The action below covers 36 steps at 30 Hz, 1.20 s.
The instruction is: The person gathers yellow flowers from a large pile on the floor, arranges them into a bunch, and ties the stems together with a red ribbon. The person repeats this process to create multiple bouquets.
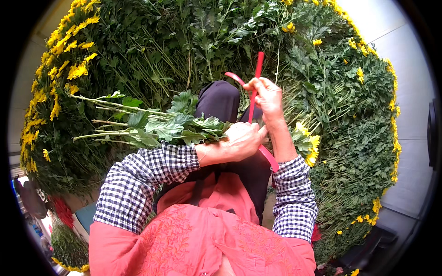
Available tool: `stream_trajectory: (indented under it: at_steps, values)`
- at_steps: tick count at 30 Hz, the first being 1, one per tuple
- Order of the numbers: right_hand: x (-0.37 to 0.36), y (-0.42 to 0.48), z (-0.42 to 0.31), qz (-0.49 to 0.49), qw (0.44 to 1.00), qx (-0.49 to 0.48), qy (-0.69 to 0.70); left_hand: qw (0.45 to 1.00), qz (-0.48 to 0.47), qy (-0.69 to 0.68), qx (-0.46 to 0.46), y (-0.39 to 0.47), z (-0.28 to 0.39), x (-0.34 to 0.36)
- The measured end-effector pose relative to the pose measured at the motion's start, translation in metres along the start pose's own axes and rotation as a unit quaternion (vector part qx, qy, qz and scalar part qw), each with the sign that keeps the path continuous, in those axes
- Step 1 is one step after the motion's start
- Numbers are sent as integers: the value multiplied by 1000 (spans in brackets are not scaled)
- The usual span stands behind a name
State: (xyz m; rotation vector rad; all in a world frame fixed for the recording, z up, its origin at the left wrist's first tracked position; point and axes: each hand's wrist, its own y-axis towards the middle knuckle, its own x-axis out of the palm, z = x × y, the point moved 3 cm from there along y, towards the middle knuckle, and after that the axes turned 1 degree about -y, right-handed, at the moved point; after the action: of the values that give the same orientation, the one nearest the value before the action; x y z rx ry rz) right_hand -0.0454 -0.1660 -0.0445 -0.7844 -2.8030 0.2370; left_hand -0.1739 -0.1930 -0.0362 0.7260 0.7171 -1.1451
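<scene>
A bunch of yellow chrysanthemums lies across my lap, its cut stem ends pointing left and its yellow heads showing right of my right wrist. My left hand closes around the upper part of the bunch and over a red plastic strip. Above it, my right hand pinches the same strip between thumb and fingers, holding it upright. One red end curls out at upper left of my right hand, and another hangs below my left hand. Where the strip passes around the stems is hidden by my fingers.
Piled chrysanthemum stems surround me in front and on both sides, with yellow flower heads along the outer left edge and more along the right. Another tied-looking bunch stands at lower left. A pale wall rises on the right.
</scene>
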Motion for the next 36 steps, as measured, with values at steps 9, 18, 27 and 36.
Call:
stream_trajectory:
  at_steps: [9, 18, 27, 36]
  values:
    - [-59, 47, -67, 133, 979, -110, 110, 998, -26, -52, 20, -3, -5, 5]
    - [-245, 75, -188, 287, 875, -355, 163, 996, -68, 32, 46, -8, -3, 8]
    - [-249, -27, -160, 184, 886, -137, -402, 977, -195, 57, -56, 11, -8, -1]
    - [-215, -71, 7, 194, 973, -127, 14, 823, -36, -540, -175, 37, -28, -144]
